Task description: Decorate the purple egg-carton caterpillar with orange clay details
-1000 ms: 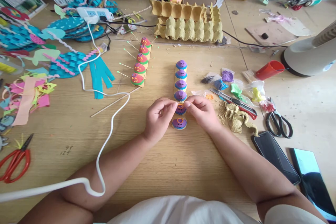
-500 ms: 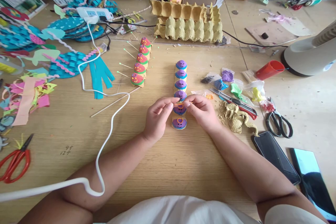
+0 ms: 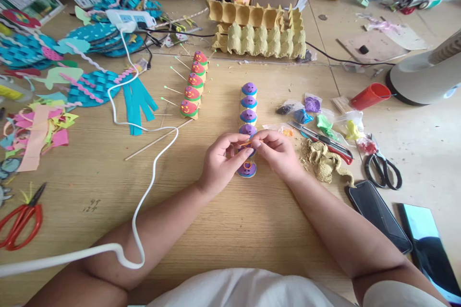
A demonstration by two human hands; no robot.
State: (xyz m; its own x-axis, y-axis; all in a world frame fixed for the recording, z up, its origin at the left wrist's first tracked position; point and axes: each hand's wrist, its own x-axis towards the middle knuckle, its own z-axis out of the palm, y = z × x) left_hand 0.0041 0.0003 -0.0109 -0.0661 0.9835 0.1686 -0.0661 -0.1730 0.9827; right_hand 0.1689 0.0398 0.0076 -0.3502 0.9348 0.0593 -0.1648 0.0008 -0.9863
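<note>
A thin orange clay strand (image 3: 246,143) is stretched between my two hands. My left hand (image 3: 224,160) pinches its left end, and the fingertips of my right hand (image 3: 275,153) close on the other end. Beneath them stands an upright row of egg-carton cups (image 3: 248,116) covered in purple and blue clay; my fingers partly hide the lower cups. On the nearest cup (image 3: 247,169) an orange loop and a small face show. Further left is a second row of cups (image 3: 192,92) in red and green, with green-tipped sticks at its sides.
Bagged clay (image 3: 325,123), a box cutter (image 3: 333,144), black scissors (image 3: 382,168) and a phone (image 3: 378,216) lie right. A white cable (image 3: 153,172) crosses the left side, near red scissors (image 3: 23,218). Egg cartons (image 3: 266,41) sit at the back.
My left thumb and fingers have shifted slightly right, over the second-nearest cup. More of the orange strand now shows between my fingertips.
</note>
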